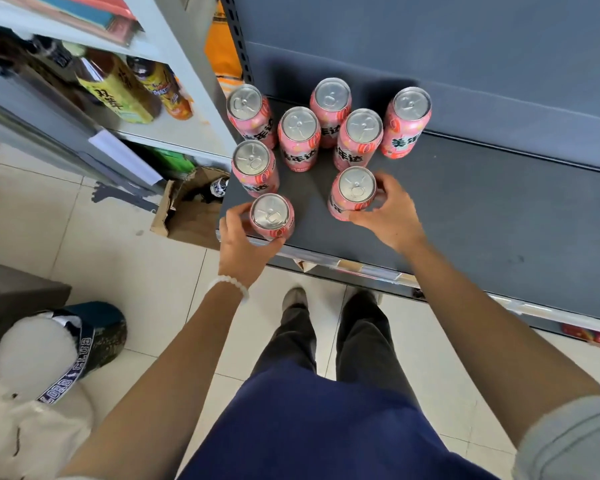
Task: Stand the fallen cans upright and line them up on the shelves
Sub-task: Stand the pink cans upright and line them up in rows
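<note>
Eight pink soda cans, all upright w/ silver tops up, on the dark grey shelf (465,209). L hand (238,239) is curled round the front-left can (272,216), right at the shelf's front edge near its left corner; thumb on the can's left side, fingers wrapping under its near side. R hand (390,211) grips the front-right can (352,194), fingers behind and thumb on its near side; this can sits further in from the edge. The two held cans stand apart w/ bare shelf between. Behind them six more: one (255,168) just behind the front-left can, one (248,114) at the back left, two in the middle (298,138) and (359,138) close together, one (330,110) behind those two, one (407,121) at the back right by the rear panel. Grouping is loose, not a straight row. White bead bracelet (229,285) on the L wrist. Left of the shelf, a light grey rack (174,140) holds bottled drinks (118,88); an open cardboard box (191,209) sits on the tiled floor below.
</note>
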